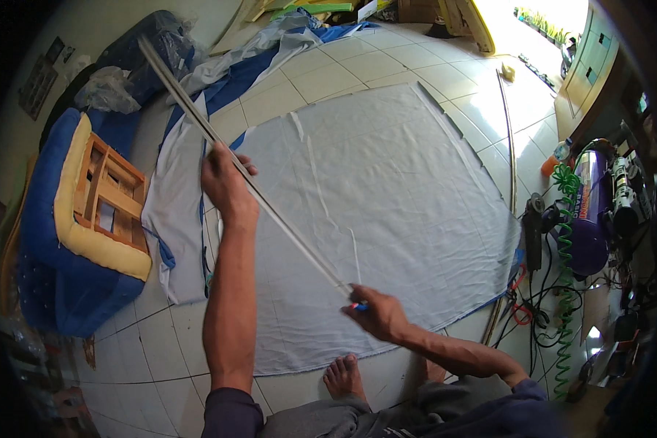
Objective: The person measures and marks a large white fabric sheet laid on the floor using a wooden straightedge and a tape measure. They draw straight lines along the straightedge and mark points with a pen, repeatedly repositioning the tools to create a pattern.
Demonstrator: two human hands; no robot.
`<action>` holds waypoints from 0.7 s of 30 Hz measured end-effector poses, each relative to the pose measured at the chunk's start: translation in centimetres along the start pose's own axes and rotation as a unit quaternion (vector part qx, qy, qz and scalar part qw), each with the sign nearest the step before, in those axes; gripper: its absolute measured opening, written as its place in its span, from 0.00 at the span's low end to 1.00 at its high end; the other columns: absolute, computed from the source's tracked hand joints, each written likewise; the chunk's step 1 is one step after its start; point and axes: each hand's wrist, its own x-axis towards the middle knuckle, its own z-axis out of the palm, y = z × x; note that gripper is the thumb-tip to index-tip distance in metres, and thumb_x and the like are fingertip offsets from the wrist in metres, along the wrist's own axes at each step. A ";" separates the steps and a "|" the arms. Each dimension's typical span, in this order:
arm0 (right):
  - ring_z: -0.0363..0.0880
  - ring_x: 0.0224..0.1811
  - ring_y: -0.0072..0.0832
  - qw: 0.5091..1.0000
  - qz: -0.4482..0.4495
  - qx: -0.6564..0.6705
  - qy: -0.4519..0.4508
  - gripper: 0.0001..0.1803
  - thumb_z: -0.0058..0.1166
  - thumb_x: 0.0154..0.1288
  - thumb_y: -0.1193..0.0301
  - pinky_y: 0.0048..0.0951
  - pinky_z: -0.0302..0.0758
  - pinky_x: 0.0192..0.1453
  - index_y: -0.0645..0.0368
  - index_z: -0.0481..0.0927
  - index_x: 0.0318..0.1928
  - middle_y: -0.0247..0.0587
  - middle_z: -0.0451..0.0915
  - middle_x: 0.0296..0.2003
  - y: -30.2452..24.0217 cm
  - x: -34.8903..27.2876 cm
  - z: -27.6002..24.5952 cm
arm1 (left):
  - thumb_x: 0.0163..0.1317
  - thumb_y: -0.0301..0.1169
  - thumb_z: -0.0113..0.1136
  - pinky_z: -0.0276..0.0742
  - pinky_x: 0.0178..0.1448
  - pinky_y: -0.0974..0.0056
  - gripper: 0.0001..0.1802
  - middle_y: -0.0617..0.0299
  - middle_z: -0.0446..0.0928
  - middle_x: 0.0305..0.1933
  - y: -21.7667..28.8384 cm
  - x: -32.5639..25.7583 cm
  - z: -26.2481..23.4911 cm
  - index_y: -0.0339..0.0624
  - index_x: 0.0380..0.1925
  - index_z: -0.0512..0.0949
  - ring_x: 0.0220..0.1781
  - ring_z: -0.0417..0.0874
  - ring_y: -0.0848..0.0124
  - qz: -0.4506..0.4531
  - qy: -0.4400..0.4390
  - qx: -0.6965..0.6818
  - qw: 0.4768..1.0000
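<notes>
A long, narrow straight metal bar [285,225] slants across the view, raised over the fabric. My left hand [228,181] is closed around it about midway. My right hand [376,314] is closed at its near end. A small blue and red thing [357,306] pokes out from the right fingers, too small to name. Below lies a large light-grey fabric sheet [409,182], spread over the floor tiles with some wrinkles. Thin whitish lines or strips [314,179] show on it. My bare foot [344,376] stands at the sheet's near edge.
At left a blue upholstered piece [73,285] with yellow foam and a wooden frame lies tipped. Bunched grey and blue fabric [182,190] is beside it. At right are a purple tank [590,212], a green coiled hose [564,292], cables and a long thin strip [511,146].
</notes>
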 end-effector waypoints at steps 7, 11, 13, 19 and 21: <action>0.84 0.32 0.49 0.977 0.051 -0.199 -0.058 0.16 0.66 0.65 0.66 0.48 0.81 0.34 0.51 0.83 0.53 0.44 0.81 0.37 11.8 -1.7 -5.3 | 0.79 0.45 0.57 0.82 0.45 0.54 0.21 0.58 0.80 0.46 -21.8 -6.2 -8.2 0.36 0.53 0.75 0.44 0.84 0.63 -0.471 0.094 0.058 0.875; 0.84 0.33 0.49 0.979 0.072 -0.183 -0.048 0.17 0.68 0.63 0.67 0.50 0.81 0.33 0.51 0.84 0.52 0.45 0.80 0.41 14.3 -1.5 -4.8 | 0.78 0.43 0.58 0.81 0.51 0.55 0.23 0.55 0.81 0.54 -27.3 -8.7 -9.8 0.42 0.64 0.73 0.46 0.81 0.63 -0.412 -0.004 0.227 0.882; 0.85 0.34 0.48 0.976 0.093 -0.192 -0.051 0.19 0.69 0.62 0.66 0.48 0.82 0.34 0.50 0.85 0.54 0.45 0.80 0.42 15.0 -0.3 -4.1 | 0.78 0.43 0.57 0.80 0.54 0.54 0.29 0.53 0.80 0.58 -28.5 -8.7 -9.7 0.41 0.71 0.69 0.48 0.82 0.61 -0.329 -0.044 0.365 0.870; 0.85 0.33 0.49 0.982 0.060 -0.175 -0.024 0.21 0.65 0.60 0.73 0.49 0.83 0.33 0.54 0.82 0.55 0.47 0.79 0.43 17.0 3.9 -3.3 | 0.73 0.43 0.61 0.67 0.73 0.46 0.37 0.42 0.74 0.71 -29.5 -7.9 -9.1 0.35 0.75 0.64 0.69 0.75 0.47 -0.088 -0.173 0.609 0.769; 0.85 0.33 0.49 0.982 0.054 -0.178 -0.023 0.22 0.65 0.59 0.74 0.48 0.83 0.33 0.55 0.81 0.56 0.47 0.79 0.44 17.3 4.7 -3.2 | 0.73 0.43 0.61 0.63 0.76 0.45 0.37 0.42 0.73 0.72 -29.7 -8.1 -8.9 0.33 0.74 0.64 0.72 0.73 0.45 -0.063 -0.200 0.612 0.763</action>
